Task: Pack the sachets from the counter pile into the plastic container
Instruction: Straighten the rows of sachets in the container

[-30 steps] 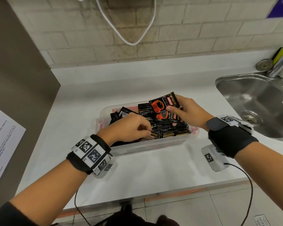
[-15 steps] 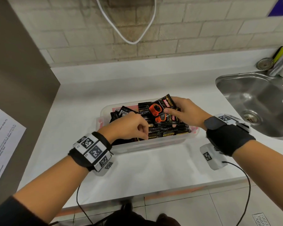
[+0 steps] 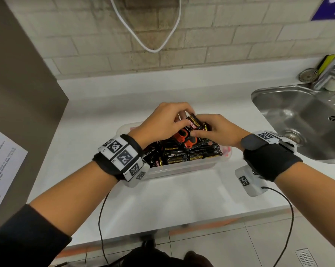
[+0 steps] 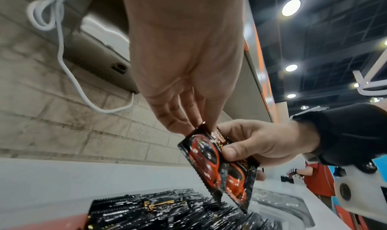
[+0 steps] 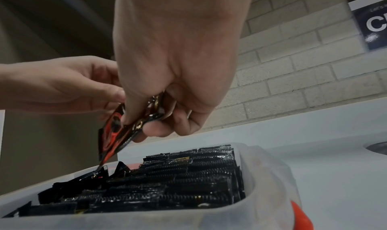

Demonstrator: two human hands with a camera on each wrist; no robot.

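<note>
We note the left hand (image 3: 162, 122) has come up from the packed sachets (image 3: 184, 155) to pinch the held sachets (image 4: 217, 164) the right hand (image 3: 216, 132) grips above the plastic container (image 3: 182, 170); insertion seems imminent.

I see glossy black foil sachets with gold print (image 3: 184, 157) filling the translucent plastic container with a red patch (image 3: 182, 169). The lifted black sachet with orange-red artwork (image 4: 217, 165) stands out against the white counter (image 3: 162, 199) and beige brick wall (image 3: 220, 45).
</note>
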